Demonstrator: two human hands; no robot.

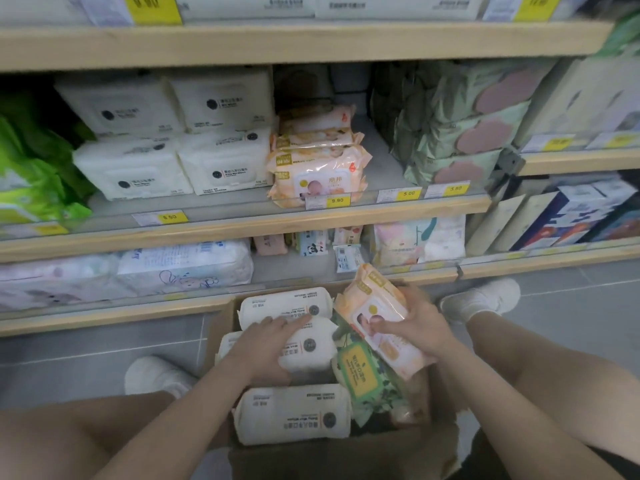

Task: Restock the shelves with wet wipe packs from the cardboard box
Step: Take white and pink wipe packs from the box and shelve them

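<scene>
My white shoes [481, 299] rest on grey floor tiles [86, 351]. Yellow price tags [337, 200] line the edges. Boxed goods [568, 216] stand at far right.

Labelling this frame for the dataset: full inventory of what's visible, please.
white wipe packs: three, in the cardboard box
orange wipe pack: one, held over the box
green wipe pack: one, in the box
cardboard box: one, brown, on the floor
orange shelf stack: several, middle shelf
white shelf packs: four visible, middle shelf
price tags: yellow, shelf edges
shoes: two, white
left hand: on a white pack
right hand: gripping the orange pack
</scene>
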